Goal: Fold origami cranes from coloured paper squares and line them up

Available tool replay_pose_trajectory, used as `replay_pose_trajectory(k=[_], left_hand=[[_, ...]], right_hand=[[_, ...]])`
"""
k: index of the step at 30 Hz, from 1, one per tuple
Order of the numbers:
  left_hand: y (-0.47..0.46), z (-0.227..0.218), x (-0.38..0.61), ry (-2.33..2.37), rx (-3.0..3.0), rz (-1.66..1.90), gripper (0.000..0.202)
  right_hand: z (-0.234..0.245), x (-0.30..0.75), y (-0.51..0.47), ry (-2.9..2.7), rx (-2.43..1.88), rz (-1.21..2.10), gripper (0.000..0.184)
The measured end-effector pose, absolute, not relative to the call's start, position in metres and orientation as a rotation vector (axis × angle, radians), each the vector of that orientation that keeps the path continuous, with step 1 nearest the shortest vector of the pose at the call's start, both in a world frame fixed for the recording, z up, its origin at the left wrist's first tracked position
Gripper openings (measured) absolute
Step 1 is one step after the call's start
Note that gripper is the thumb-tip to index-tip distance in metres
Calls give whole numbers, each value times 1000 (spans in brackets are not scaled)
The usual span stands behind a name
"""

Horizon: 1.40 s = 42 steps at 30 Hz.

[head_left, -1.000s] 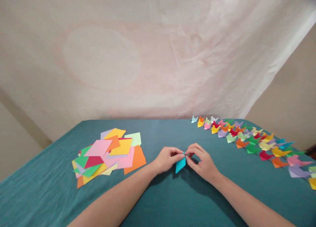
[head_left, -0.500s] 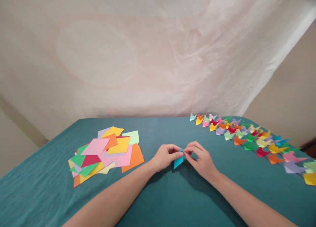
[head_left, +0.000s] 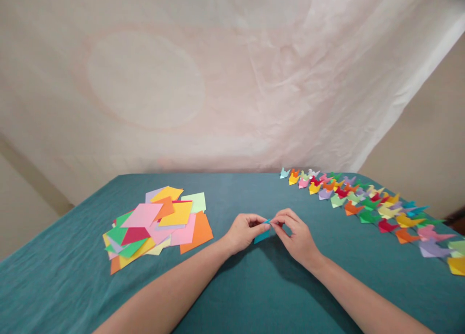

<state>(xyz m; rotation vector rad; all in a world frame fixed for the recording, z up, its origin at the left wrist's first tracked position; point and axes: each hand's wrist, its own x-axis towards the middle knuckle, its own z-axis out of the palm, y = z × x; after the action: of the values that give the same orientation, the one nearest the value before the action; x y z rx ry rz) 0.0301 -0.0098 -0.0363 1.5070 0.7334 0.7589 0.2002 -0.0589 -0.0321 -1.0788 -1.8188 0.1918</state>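
A small folded piece of blue paper (head_left: 262,235) is held just above the teal tablecloth (head_left: 232,295) near the table's middle. My left hand (head_left: 245,232) pinches its upper tip from the left, fingers closed. My right hand (head_left: 296,234) pinches the same tip from the right, fingers curled. Both hands meet over the paper, and only its lower part shows below the fingertips.
A loose pile of coloured paper squares (head_left: 156,225) lies to the left of my hands. Rows of several folded paper birds (head_left: 363,200) in many colours run along the right side toward the table's edge. A creased pale cloth (head_left: 218,82) hangs behind the table.
The blue paper has turned flatter and shows a narrower sliver below my fingers. Both hands have stayed together at the same spot.
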Motion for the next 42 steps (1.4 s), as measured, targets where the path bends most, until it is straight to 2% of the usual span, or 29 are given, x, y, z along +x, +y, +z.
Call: replay_pose_trajectory(k=[24,42], left_hand=[[-12,-37,30,744,1469,824,33],[-13,-34,30,708,1526,849,30]], right_hand=[[-30,199,-61,-1804,-1033,263,9],[-27,197,-63,-1808,-1045,183,8]])
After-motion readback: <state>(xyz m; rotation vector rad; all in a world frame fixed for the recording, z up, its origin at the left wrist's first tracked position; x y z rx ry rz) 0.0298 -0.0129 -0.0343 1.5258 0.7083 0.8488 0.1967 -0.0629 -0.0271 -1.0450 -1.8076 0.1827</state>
